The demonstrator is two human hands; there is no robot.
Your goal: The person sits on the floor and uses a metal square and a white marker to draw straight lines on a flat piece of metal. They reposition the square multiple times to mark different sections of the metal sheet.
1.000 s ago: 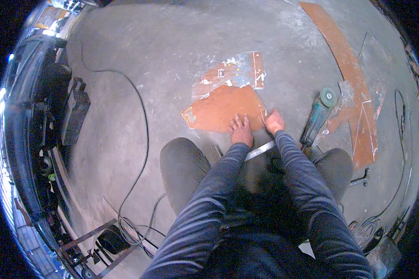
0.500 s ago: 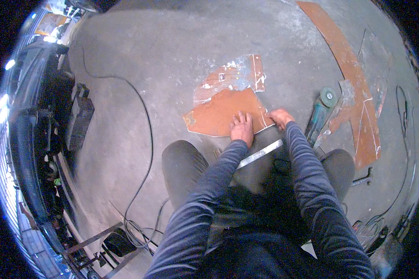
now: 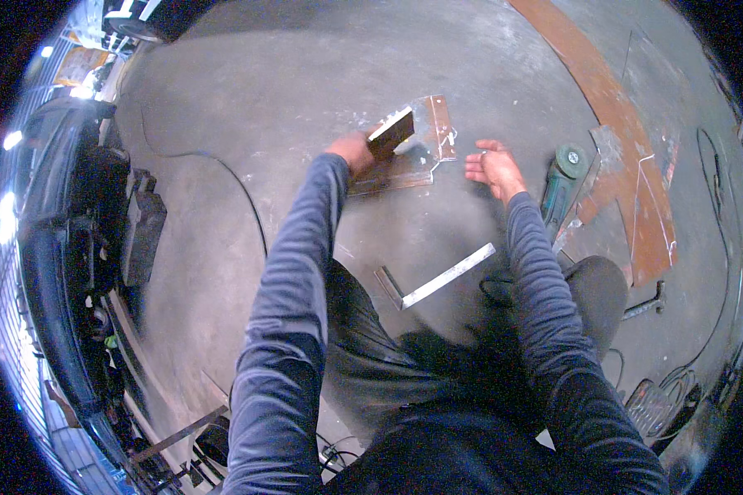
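My left hand (image 3: 354,154) is closed on the edge of a cut sheet piece (image 3: 390,136), lifted and tilted so that it looks short, with a dark brown face and a pale edge. Part of that grip is hidden. Under it on the floor lies a patchy, paint-stained brown sheet piece (image 3: 442,124) with white lines. To the right of these, my right hand (image 3: 498,171) is held above the floor, fingers apart and nothing in it. A steel try square (image 3: 447,278) rests on the floor between my knees.
A teal angle grinder (image 3: 562,183) lies right of my right hand. Beyond it is a long, rust-brown sheet (image 3: 627,140) with offcuts. A bent metal tool (image 3: 648,303) is by my right knee. Cables run along both sides; dark vehicle parts (image 3: 62,239) stand at left.
The orange sheet piece has been raised from the floor and tipped up in my left hand, which moved left and away. My right hand has let go and opened. The try square is now uncovered.
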